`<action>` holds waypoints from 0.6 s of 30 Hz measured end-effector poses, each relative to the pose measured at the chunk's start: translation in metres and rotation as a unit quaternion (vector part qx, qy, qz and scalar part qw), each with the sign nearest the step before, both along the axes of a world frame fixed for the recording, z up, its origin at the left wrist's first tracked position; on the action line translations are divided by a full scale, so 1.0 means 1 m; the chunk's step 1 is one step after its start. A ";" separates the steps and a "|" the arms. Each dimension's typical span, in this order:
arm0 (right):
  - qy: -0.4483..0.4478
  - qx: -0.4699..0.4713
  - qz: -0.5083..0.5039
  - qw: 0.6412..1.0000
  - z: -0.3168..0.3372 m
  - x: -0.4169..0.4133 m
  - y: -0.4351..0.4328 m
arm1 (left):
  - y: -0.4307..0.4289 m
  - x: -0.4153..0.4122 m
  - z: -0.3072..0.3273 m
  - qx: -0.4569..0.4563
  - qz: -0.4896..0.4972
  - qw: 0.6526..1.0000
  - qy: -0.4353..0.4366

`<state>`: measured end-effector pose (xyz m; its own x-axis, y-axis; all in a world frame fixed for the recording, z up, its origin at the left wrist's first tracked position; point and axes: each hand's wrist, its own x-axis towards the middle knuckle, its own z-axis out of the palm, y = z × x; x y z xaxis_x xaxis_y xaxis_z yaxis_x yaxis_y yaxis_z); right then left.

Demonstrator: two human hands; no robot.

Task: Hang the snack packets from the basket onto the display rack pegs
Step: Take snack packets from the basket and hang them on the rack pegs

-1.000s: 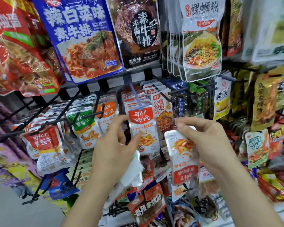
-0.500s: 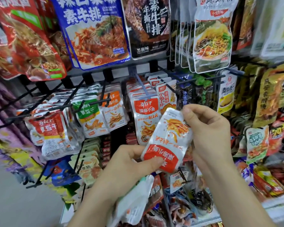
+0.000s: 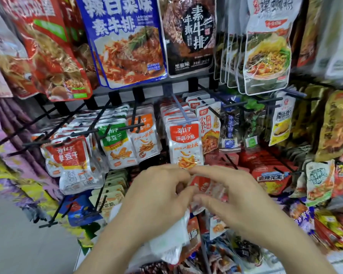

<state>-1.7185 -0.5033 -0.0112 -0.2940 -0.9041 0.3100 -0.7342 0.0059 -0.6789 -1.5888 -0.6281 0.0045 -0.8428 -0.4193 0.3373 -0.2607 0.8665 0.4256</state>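
Both my hands meet low in the middle of the view, below a row of small red-and-white fish snack packets [image 3: 184, 143] hanging on a pale blue peg [image 3: 179, 109]. My left hand [image 3: 154, 204] and my right hand [image 3: 234, 202] together hold one small red-and-white snack packet [image 3: 206, 187], which is blurred and mostly covered by fingers. A bunch of white packets [image 3: 172, 240] hangs from under my left palm. No basket is in view.
The black wire display rack [image 3: 115, 99] carries large pouches [image 3: 125, 42] on top. Small packets [image 3: 115, 143] hang in the middle row on black pegs [image 3: 81, 133] pointing toward me. Yellow and brown packets [image 3: 337, 123] crowd the right. Grey floor [image 3: 18, 244] lies at lower left.
The red-and-white packet, held up and turned over half a second ago, has come down between both hands. Both hands have closed together around it, and the view has tilted slightly down.
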 end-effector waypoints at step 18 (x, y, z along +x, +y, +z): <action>-0.336 -0.189 -0.117 0.915 0.019 -0.021 -0.078 | -0.032 -0.059 0.025 0.332 0.146 0.885 0.291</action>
<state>-1.7392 -0.5815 0.0075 -0.7055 -0.6569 0.2659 -0.1582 -0.2198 -0.9626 -1.6483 -0.6596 0.0292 -0.4305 -0.8593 0.2760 -0.0006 0.3061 0.9520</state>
